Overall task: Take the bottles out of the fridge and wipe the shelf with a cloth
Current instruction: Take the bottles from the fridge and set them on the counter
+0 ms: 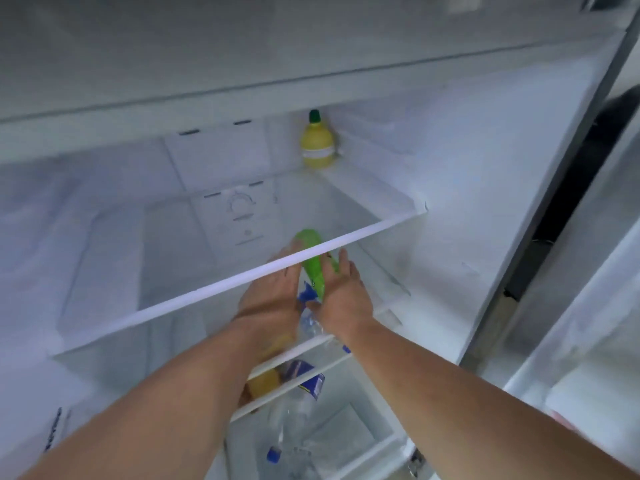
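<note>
Both my arms reach into the open fridge under the upper glass shelf point(221, 289). A green bottle point(313, 261) with a blue and white label lies tilted between my hands. My left hand point(273, 296) wraps its left side, fingers partly hidden behind the shelf's front edge. My right hand point(343, 292) is flat against its right side, fingers straight and apart, thumb on the label. A yellow bottle with a green cap point(317, 142) stands at the back right of the upper shelf. A clear bottle point(308, 325) lies just below my hands.
Lower down, another clear bottle with a blue label and blue cap point(294, 414) lies in a white drawer point(367, 434). Something yellow-orange point(265, 381) sits under my left forearm. The fridge's right wall point(467, 209) and the open door point(588, 358) stand on the right.
</note>
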A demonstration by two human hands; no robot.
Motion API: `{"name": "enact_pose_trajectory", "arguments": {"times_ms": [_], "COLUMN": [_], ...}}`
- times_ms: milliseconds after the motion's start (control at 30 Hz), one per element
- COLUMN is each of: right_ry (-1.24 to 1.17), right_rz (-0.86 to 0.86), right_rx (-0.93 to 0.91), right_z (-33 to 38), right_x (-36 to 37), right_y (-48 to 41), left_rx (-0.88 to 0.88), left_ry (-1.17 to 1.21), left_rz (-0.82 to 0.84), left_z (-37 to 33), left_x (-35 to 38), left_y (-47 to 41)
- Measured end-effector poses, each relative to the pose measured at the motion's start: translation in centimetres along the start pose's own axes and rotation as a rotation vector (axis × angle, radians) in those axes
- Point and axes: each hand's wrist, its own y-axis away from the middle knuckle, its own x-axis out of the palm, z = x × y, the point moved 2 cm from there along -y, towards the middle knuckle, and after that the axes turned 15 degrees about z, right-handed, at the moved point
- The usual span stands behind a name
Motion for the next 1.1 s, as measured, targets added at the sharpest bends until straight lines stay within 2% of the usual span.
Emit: {"name": "enact_pose_trajectory", "arguments": {"times_ms": [100, 200, 267, 533, 600, 700, 967, 1100], "right_ry": [-0.020, -0.054, -0.085, -0.394, -0.418, -0.430, -0.632, -0.656], "right_rz": [-0.034, -0.033, -0.020, 0.073, 0.102, 0.086, -0.143, -0.064], "right_rx": [-0.018, -0.101, -0.167, -0.293, -0.321, -0.361, -0.425, -0.536], "right_z": [-0.7, -1.5, -2.1, -3.7, -3.2, -1.6, 8.1, 15.2], "right_x": [0.8, 0.4, 0.1, -2.6, -4.3, -7.5, -14.6, -17.3], "right_y": [-0.7, 0.4, 1.9, 11.0, 13.7, 18.3, 31.0, 35.2], "left_rx": [0.028, 0.150, 0.203, 0.192, 0.185, 0.152, -0.067, -0.229], "left_ry": [-0.013, -0.127, -0.145, -0.010, 0.064, 0.104, 0.242, 0.241], "left_rz": [0.064, 0.138, 0.125, 0.088, 0.084, -0.017, -0.227, -0.335], "left_z": [0.4, 0.5, 0.9, -0.2, -1.0, -2.8, -10.5, -12.0], "left_x": [0.4, 0.9, 1.2, 1.8, 2.4, 2.1, -6.0, -10.4], "left_y": [-2.6, -3.5, -3.5, 1.0, 4.0, 9.6, 29.6, 39.1]}}
